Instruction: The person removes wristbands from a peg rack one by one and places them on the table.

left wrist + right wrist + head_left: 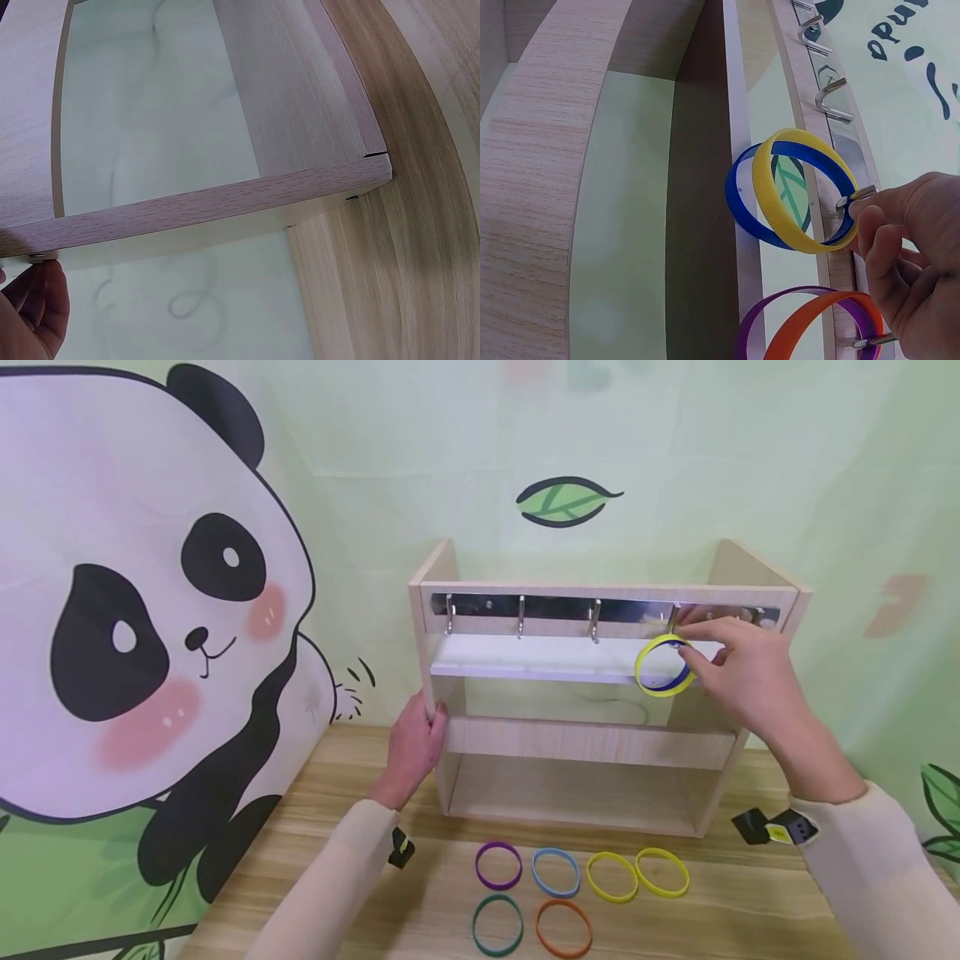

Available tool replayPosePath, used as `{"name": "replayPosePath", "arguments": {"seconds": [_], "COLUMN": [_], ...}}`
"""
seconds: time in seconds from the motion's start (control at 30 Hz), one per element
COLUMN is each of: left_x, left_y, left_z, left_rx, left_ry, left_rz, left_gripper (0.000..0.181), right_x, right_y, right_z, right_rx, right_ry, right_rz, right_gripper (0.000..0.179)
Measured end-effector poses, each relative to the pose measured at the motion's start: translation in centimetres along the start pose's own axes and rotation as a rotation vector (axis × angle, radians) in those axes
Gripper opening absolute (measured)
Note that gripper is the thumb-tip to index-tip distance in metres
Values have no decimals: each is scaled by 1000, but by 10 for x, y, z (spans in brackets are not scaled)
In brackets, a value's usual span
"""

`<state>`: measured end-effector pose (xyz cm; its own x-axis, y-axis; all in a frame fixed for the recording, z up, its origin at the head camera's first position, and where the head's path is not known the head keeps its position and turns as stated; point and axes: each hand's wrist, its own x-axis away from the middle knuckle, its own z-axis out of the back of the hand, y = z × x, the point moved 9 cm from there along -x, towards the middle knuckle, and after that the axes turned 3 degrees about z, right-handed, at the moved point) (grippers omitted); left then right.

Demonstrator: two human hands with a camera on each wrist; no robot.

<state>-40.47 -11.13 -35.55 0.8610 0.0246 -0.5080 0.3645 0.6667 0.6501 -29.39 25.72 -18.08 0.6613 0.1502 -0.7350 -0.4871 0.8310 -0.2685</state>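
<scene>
The wall (375, 552) fills the back, its panda cut off at the left edge. Below it, the bench (360, 752) runs out of frame. On it stands the rack (592, 743), only partly caught by either wrist view. A steel rail (558, 607) crosses its top, the right end partly behind the right hand (750, 677).

The left hand (414, 739) has its grip around the rack's left side panel, some fingers hidden; the left wrist view crops it at the corner. The right grip pinches the raised yellow band (763, 180) at the fourth hook (865, 193). The blue band (739, 214) overlaps it; I cannot tell whether it is pinched too, or how far both sit over the hook.

Purple and orange bands (791, 330) hang on the fifth hook, cropped by the right wrist view. Six loose bands (498, 887) lie in front of the rack.
</scene>
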Motion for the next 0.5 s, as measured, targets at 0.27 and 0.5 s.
{"name": "replayPosePath", "arguments": {"seconds": [0.27,0.5], "left_x": [0,1], "left_y": [1,0], "left_z": [1,0], "left_rx": [-5,2], "left_ry": [13,0], "left_rz": [-20,-9], "left_gripper": [30,36], "right_x": [-1,-2], "right_y": [-2,-4], "right_z": [-3,-3], "right_rx": [11,2], "right_ry": [-5,35], "right_rz": [7,44], "right_gripper": [20,17]}}
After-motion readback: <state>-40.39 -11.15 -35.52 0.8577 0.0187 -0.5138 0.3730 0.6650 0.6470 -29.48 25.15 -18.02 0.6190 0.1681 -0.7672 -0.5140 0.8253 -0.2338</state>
